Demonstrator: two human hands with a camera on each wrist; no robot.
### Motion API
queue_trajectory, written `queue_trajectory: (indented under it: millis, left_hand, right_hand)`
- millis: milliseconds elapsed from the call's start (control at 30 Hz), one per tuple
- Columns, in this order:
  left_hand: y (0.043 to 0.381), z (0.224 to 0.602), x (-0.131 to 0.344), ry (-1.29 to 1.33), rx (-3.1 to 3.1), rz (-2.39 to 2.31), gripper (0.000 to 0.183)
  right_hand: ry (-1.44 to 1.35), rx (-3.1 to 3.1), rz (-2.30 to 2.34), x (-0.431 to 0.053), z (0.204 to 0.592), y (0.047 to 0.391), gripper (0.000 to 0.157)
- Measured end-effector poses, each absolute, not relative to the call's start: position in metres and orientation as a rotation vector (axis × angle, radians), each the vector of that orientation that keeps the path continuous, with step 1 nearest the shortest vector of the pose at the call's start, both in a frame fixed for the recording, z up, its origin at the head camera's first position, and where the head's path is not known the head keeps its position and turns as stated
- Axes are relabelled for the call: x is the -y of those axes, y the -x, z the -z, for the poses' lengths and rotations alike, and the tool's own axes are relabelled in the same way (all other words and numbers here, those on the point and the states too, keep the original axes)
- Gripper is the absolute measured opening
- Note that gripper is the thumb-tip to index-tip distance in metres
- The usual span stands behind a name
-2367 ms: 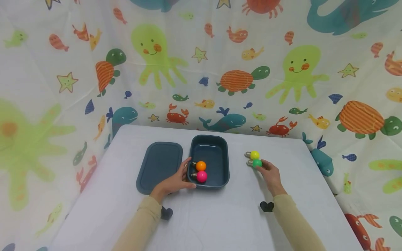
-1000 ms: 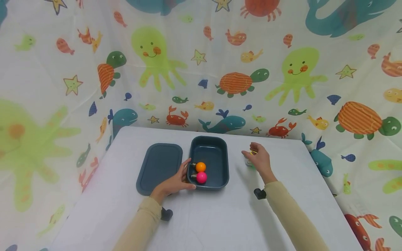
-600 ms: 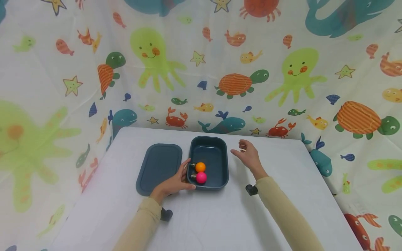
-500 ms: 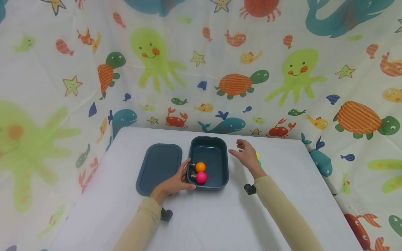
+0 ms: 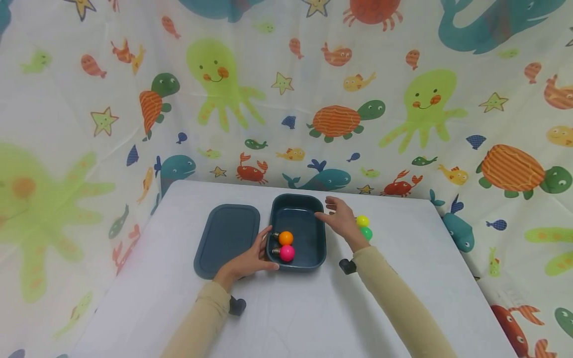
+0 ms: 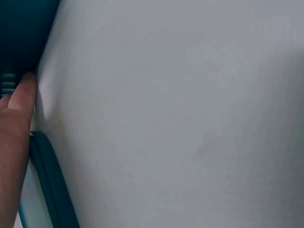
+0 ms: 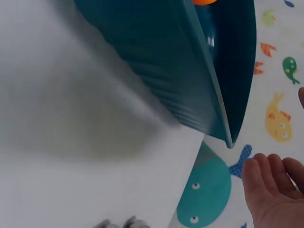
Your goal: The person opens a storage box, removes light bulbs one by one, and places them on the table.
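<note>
A dark blue rectangular container (image 5: pixel 299 268) stands mid-table in the head view. An orange light bulb (image 5: pixel 286 238) and a pink light bulb (image 5: pixel 287 253) lie inside, side by side at its left. My left hand (image 5: pixel 248 261) holds the container's front left corner, fingers along the side and thumb at the front. My right hand (image 5: pixel 342 219) is at the right rim near the back, thumb and fingers apart with nothing between them. Beyond that hand, a yellow light bulb (image 5: pixel 363 221) and a green light bulb (image 5: pixel 366 233) lie on the table, their metal bases mostly hidden.
A flat dark blue lid (image 5: pixel 228 238) lies left of the container on the white-covered table (image 5: pixel 295 318). Behind the table hangs a curtain (image 5: pixel 277 99) printed with sea animals.
My right hand has let go of the green bulb and moved left, over the yellow and green bulbs, to the container's right rim. My left hand has stayed in place.
</note>
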State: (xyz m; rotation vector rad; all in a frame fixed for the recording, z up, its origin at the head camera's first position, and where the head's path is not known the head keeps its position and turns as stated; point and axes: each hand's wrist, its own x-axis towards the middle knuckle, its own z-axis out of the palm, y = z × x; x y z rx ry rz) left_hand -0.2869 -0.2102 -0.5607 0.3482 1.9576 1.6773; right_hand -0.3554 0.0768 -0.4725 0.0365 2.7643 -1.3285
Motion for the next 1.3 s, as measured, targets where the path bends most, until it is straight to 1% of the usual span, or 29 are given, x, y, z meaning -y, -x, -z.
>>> queue_trajectory:
  millis: [367, 1300]
  left_hand:
    - [0.288, 0.560, 0.210, -0.349, -1.959, -1.674, 0.111]
    - [0.290, 0.559, 0.211, -0.350, -1.960, -1.672, 0.110]
  right_hand:
    - [0.047, -2.767, 1.242, -0.064, 0.472, 0.357, 0.072]
    - [0.090, -2.738, 1.178, -0.036, 0.474, 0.354, 0.071]
